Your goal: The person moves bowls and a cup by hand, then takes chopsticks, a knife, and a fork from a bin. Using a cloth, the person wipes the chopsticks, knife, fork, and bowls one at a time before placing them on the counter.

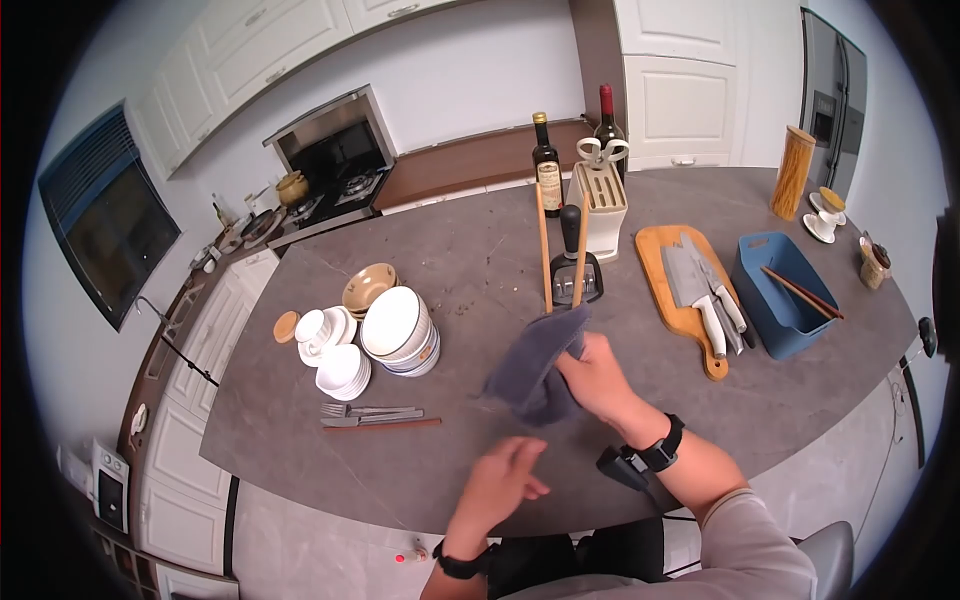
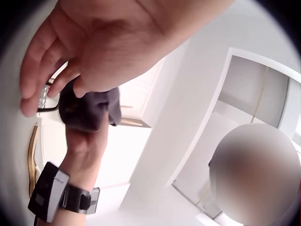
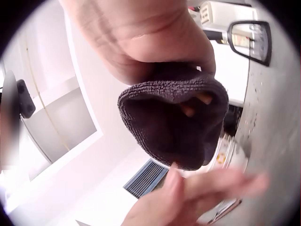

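My right hand [image 1: 597, 378] grips a dark grey cloth [image 1: 540, 370] over the near middle of the table. Two long light wooden sticks [image 1: 545, 245], like chopsticks, stick out beyond the cloth, side by side with a gap between them. In the right wrist view the cloth [image 3: 169, 127] bulges into a pocket, with brownish tips inside its fold. My left hand [image 1: 500, 485] hovers at the near side of the cloth, fingers loosely bent and holding nothing. Its fingers [image 3: 216, 186] blur just below the cloth's edge in the right wrist view.
Bowls [image 1: 395, 325], small white dishes [image 1: 343, 372] and cutlery [image 1: 375, 415] sit at the left. Behind the cloth are a black-handled peeler-like tool [image 1: 572, 235], a knife block [image 1: 600, 210] and bottles [image 1: 547, 170]. A cutting board [image 1: 668, 250] with knives and a blue basket [image 1: 790, 345] stand right.
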`<action>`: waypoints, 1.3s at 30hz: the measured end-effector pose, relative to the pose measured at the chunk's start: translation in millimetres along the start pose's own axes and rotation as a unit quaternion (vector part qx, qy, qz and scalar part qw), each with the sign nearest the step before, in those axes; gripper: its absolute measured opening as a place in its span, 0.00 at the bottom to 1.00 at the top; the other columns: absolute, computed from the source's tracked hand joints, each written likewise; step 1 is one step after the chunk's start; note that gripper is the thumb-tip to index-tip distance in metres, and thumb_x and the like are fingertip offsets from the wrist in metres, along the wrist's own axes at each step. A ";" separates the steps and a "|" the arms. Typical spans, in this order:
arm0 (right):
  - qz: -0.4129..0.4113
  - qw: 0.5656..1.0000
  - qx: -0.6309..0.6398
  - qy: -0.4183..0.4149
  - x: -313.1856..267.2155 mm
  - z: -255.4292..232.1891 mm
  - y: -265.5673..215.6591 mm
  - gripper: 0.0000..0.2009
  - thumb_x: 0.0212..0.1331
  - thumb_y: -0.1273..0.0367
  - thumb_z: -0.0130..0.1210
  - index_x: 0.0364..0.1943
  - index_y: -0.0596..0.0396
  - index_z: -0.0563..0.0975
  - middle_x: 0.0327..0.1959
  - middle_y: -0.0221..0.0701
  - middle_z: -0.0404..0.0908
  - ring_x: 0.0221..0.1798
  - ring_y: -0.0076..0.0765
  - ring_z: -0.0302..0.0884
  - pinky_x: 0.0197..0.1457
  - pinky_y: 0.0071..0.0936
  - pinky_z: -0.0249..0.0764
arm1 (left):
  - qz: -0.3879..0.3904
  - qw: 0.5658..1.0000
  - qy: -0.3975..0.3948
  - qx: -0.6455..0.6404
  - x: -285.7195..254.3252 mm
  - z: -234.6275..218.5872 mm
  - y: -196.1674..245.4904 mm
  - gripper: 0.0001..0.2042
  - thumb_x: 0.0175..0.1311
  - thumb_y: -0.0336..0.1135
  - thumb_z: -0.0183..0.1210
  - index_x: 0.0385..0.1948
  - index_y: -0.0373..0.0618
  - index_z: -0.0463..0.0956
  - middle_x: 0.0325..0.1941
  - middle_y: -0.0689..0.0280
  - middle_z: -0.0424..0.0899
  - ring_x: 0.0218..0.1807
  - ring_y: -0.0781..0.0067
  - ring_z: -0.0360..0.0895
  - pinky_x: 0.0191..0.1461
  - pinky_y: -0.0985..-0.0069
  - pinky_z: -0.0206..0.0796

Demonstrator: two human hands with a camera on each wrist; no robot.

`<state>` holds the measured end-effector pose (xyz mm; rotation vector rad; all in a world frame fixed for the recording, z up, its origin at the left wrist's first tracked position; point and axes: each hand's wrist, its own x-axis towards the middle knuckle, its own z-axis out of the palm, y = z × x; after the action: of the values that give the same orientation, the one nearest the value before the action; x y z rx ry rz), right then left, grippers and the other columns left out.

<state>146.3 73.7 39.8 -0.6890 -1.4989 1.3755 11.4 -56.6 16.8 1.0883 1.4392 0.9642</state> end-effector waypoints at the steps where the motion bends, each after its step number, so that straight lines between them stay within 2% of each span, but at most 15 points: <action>1: -0.068 0.995 -0.070 0.009 4.3 -7.0 1.0 0.08 0.61 0.72 0.50 0.37 0.64 0.77 0.28 0.35 0.82 0.32 0.25 0.78 0.37 0.26 0.73 | 0.001 1.000 0.000 0.001 0.9 -10.4 3.2 0.12 0.71 0.35 0.46 0.43 0.35 0.72 0.38 0.60 0.80 0.23 0.74 0.78 0.26 0.81 0.69; 2: -0.099 0.985 -0.141 -0.008 5.4 -10.6 1.6 0.08 0.57 0.73 0.52 0.37 0.64 0.75 0.29 0.42 0.82 0.32 0.39 0.82 0.37 0.33 0.74 | 0.084 0.992 0.089 0.010 0.6 -20.1 4.4 0.13 0.71 0.36 0.45 0.46 0.35 0.71 0.42 0.58 0.80 0.30 0.73 0.79 0.34 0.79 0.70; 3: -0.095 0.986 -0.138 -0.008 1.7 -8.8 -0.8 0.08 0.57 0.73 0.52 0.37 0.64 0.75 0.29 0.42 0.82 0.32 0.39 0.82 0.37 0.33 0.74 | 0.163 0.971 0.176 0.020 0.3 -24.6 5.2 0.14 0.72 0.36 0.44 0.48 0.35 0.69 0.45 0.57 0.79 0.37 0.72 0.80 0.42 0.77 0.71; 4: -0.108 0.956 -0.266 -0.054 -3.9 -5.3 -6.5 0.08 0.55 0.73 0.53 0.36 0.64 0.75 0.29 0.45 0.81 0.34 0.46 0.80 0.37 0.38 0.74 | 0.157 0.972 0.176 0.021 6.1 -21.0 10.3 0.14 0.72 0.36 0.44 0.48 0.35 0.69 0.45 0.57 0.79 0.37 0.72 0.80 0.42 0.77 0.71; 6: -0.134 0.896 -0.402 -0.136 -12.2 4.6 -8.9 0.09 0.50 0.73 0.55 0.35 0.62 0.72 0.30 0.47 0.79 0.37 0.60 0.74 0.39 0.50 0.71 | 0.359 0.886 0.291 0.036 24.4 -7.9 25.1 0.16 0.73 0.39 0.41 0.52 0.36 0.65 0.45 0.56 0.79 0.51 0.68 0.75 0.56 0.71 0.64; 7: -0.134 0.896 -0.401 -0.136 -14.8 10.7 -8.2 0.09 0.50 0.73 0.55 0.35 0.62 0.72 0.30 0.47 0.79 0.37 0.60 0.74 0.39 0.50 0.71 | 0.360 0.886 0.291 0.036 26.0 -5.6 30.2 0.16 0.73 0.39 0.41 0.52 0.36 0.65 0.45 0.56 0.79 0.51 0.68 0.75 0.56 0.71 0.64; 9: -0.145 0.882 -0.410 -0.180 -19.7 16.9 -7.0 0.10 0.50 0.73 0.56 0.37 0.59 0.72 0.32 0.44 0.79 0.38 0.56 0.76 0.41 0.47 0.71 | 0.348 0.899 0.192 -0.181 27.4 -1.0 38.5 0.13 0.73 0.36 0.39 0.49 0.36 0.64 0.42 0.54 0.79 0.55 0.63 0.72 0.62 0.68 0.58; 10: -0.160 0.862 -0.439 -0.197 -20.5 15.9 -6.5 0.12 0.49 0.74 0.57 0.37 0.58 0.70 0.33 0.41 0.77 0.41 0.53 0.74 0.45 0.42 0.68 | 0.372 0.887 0.222 -0.159 31.8 -2.5 35.7 0.11 0.74 0.37 0.37 0.39 0.40 0.64 0.36 0.57 0.77 0.49 0.63 0.74 0.59 0.65 0.61; 14: -0.188 0.840 -0.467 -0.204 -13.1 6.3 -14.1 0.11 0.48 0.74 0.58 0.35 0.57 0.70 0.34 0.37 0.78 0.43 0.46 0.75 0.50 0.37 0.66 | 0.409 0.818 0.310 -0.258 25.9 -9.6 46.6 0.13 0.74 0.43 0.38 0.31 0.46 0.60 0.25 0.66 0.67 0.35 0.69 0.69 0.49 0.67 0.63; 20: -0.221 0.797 -0.527 -0.195 -9.3 -0.3 -3.2 0.12 0.46 0.73 0.59 0.36 0.55 0.71 0.34 0.33 0.77 0.42 0.40 0.75 0.50 0.33 0.65 | 0.414 0.788 0.327 -0.316 23.5 0.2 47.5 0.12 0.74 0.43 0.39 0.33 0.45 0.60 0.28 0.60 0.73 0.37 0.63 0.75 0.51 0.63 0.67; 23: -0.238 0.798 -0.521 -0.190 -10.9 2.5 -1.3 0.11 0.46 0.74 0.59 0.35 0.54 0.71 0.34 0.32 0.77 0.42 0.37 0.75 0.50 0.32 0.65 | 0.416 0.832 0.258 -0.260 30.3 19.3 40.3 0.11 0.74 0.43 0.40 0.35 0.46 0.60 0.30 0.62 0.73 0.40 0.61 0.76 0.48 0.65 0.67; 31: -0.257 0.792 -0.521 -0.187 -2.4 -12.7 -0.1 0.09 0.47 0.73 0.57 0.34 0.52 0.72 0.30 0.30 0.77 0.38 0.34 0.75 0.46 0.30 0.64 | 0.427 0.783 0.315 -0.325 12.8 -5.4 36.7 0.11 0.74 0.42 0.39 0.36 0.44 0.60 0.33 0.59 0.77 0.43 0.57 0.79 0.52 0.64 0.70; 35: -0.254 0.785 -0.538 -0.174 -9.0 -3.7 -2.5 0.08 0.48 0.72 0.57 0.33 0.54 0.72 0.31 0.31 0.77 0.42 0.37 0.75 0.51 0.32 0.64 | 0.366 0.831 0.277 -0.314 27.1 9.9 37.5 0.10 0.74 0.39 0.39 0.37 0.43 0.62 0.40 0.56 0.79 0.53 0.54 0.76 0.58 0.64 0.65; 37: -0.269 0.792 -0.512 -0.196 -13.1 4.1 -3.3 0.09 0.49 0.71 0.58 0.33 0.54 0.72 0.31 0.33 0.77 0.42 0.38 0.75 0.50 0.31 0.64 | 0.361 0.889 0.243 -0.140 39.5 18.6 29.9 0.08 0.73 0.36 0.40 0.37 0.41 0.64 0.48 0.52 0.78 0.63 0.53 0.68 0.64 0.64 0.57; 39: -0.269 0.810 -0.480 -0.202 -11.7 0.6 -11.8 0.08 0.49 0.72 0.57 0.33 0.55 0.72 0.30 0.35 0.76 0.41 0.41 0.74 0.49 0.34 0.65 | 0.382 0.885 0.244 -0.106 33.7 22.0 36.7 0.08 0.73 0.35 0.42 0.38 0.40 0.66 0.51 0.52 0.77 0.65 0.56 0.64 0.68 0.65 0.50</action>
<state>152.5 60.6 48.1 -0.4783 -2.5205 0.2418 36.3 -14.2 40.2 1.3299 1.2316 2.0289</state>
